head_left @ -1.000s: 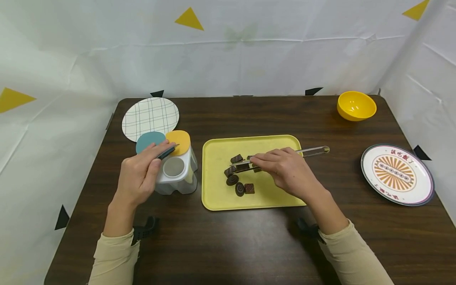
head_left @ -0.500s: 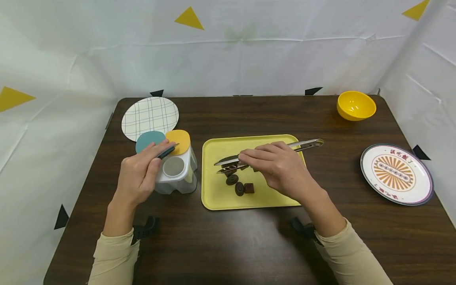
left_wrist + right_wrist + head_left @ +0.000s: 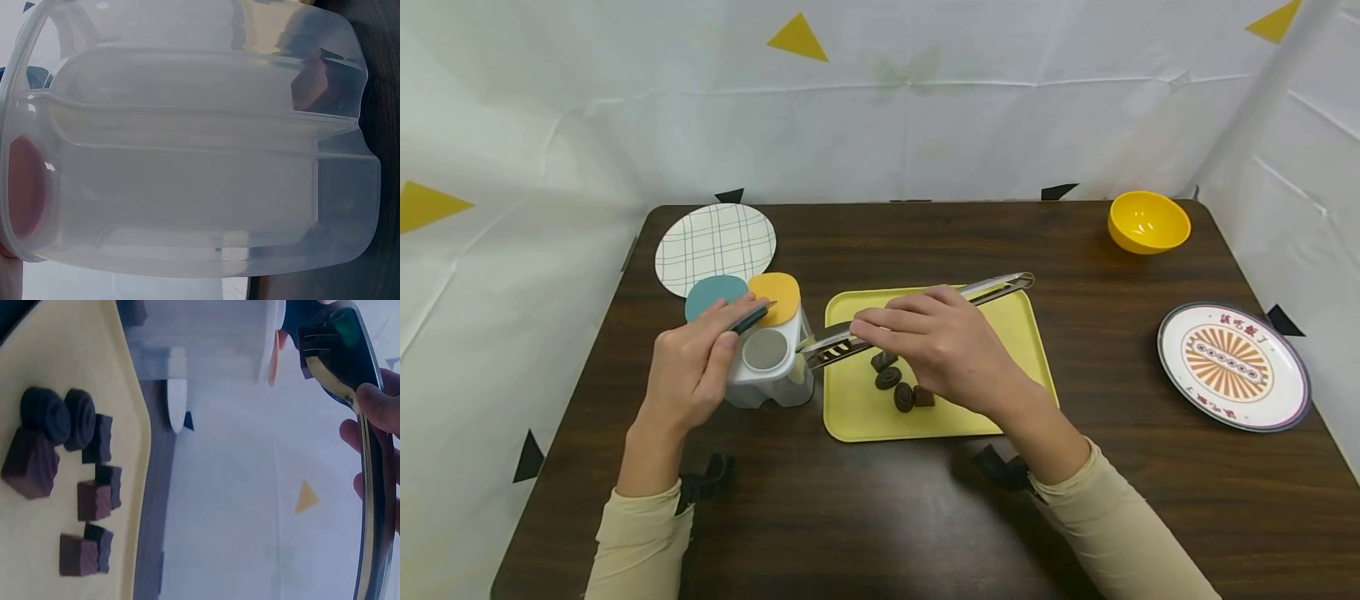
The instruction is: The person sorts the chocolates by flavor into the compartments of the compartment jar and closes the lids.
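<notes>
Here, metal tongs (image 3: 880, 327) are held in the right hand (image 3: 936, 350), fingers curled round the arms near their middle. A dark chocolate (image 3: 317, 351) is pinched between the tips, which are seen at the edge of the clear container (image 3: 771, 362), just past the rim of the yellow tray (image 3: 850, 417). The container is steadied by the left hand (image 3: 696, 371), and its teal lid flap (image 3: 711, 296) is held back by curled fingers; the orange flap (image 3: 777, 297) beside it stands open too. More chocolates (image 3: 898, 387) are left on the tray.

The piece is judged light, rigid and somewhat smooth, so it could slip from steel tips; only modest, even pressure seems needed. Its flat opposite faces are judged the surest places to be taken.
</notes>
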